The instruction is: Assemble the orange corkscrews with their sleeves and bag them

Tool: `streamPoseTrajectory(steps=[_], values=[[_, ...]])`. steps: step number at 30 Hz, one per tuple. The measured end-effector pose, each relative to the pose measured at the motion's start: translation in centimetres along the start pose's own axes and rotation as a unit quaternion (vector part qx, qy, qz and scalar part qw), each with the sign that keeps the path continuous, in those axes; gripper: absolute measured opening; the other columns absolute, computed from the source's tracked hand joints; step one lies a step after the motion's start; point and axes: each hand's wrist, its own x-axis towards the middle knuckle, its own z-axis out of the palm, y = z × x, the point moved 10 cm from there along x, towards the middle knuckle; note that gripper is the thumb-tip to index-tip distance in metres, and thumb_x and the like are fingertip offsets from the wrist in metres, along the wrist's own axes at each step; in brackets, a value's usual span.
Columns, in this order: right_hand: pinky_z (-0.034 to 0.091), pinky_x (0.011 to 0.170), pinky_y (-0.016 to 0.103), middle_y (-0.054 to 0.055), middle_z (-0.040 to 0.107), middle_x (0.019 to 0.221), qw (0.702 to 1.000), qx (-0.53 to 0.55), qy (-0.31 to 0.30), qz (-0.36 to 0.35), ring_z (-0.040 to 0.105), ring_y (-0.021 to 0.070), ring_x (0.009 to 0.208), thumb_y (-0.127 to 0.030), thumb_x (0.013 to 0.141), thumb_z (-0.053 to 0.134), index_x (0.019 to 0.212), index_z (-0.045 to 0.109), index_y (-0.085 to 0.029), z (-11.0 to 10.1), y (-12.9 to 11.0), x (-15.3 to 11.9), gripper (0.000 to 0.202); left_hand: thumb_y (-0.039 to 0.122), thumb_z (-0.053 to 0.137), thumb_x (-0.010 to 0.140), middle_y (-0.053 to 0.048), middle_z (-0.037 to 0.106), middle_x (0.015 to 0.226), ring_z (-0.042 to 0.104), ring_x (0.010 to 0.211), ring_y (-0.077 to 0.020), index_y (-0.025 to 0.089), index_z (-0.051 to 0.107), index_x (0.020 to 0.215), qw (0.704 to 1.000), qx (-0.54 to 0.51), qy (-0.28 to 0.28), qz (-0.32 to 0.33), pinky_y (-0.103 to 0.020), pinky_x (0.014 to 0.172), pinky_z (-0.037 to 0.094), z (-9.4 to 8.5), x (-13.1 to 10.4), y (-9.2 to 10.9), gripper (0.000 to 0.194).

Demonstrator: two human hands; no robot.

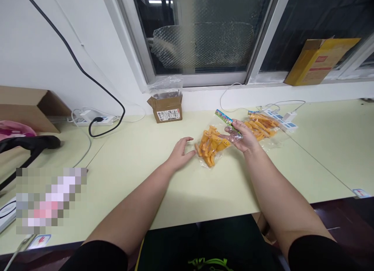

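Note:
A clear plastic bag [210, 144] of orange toy-like pieces rests at the middle of the table, with a colourful printed strip [223, 116] along its top. My right hand [244, 136] grips the bag near that strip, thumb pressed over it. At the bag's left side is my left hand [181, 154], fingers apart and holding nothing, its thumb close to the plastic. Just beyond my right hand, a second bag of similar orange pieces [260, 125] lies on the table. What the pieces are exactly cannot be made out.
Against the wall stands a small open cardboard box [167, 109]. Power strips [288, 124] with white cables lie at the back right and back left. A black cable [78, 64] hangs at the left, above a black strap [32, 144]. A yellow carton [318, 64] leans on the window.

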Motion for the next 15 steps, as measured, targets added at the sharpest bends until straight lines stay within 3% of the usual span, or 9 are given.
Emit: streamPoseTrajectory(steps=[10,15], values=[[0.063,0.091,0.043,-0.008,0.063,0.072,0.998,0.005,0.041,-0.036,0.065,0.0127,0.069,-0.029,0.067,0.091,0.082,0.061,-0.025,-1.9,-2.6,-0.2,0.034,0.043,0.066,0.086,-0.011,0.059,0.142,0.055,0.134,-0.0306,0.023,0.05,0.137,0.999,0.027,-0.028,-0.016,-0.049,0.115,0.043,0.6,-0.2,0.1,0.057],[0.061,0.096,0.048,-0.008,0.061,0.066,0.997,0.023,0.037,-0.065,0.065,0.0137,0.068,-0.027,0.071,0.089,0.079,0.06,-0.026,-1.9,-4.0,-0.6,0.03,0.042,0.066,0.084,-0.01,0.062,0.137,0.057,0.131,-0.0308,0.023,0.053,0.134,0.997,0.054,-0.043,-0.017,-0.05,0.115,0.042,1.0,-0.2,-0.1,0.055]])
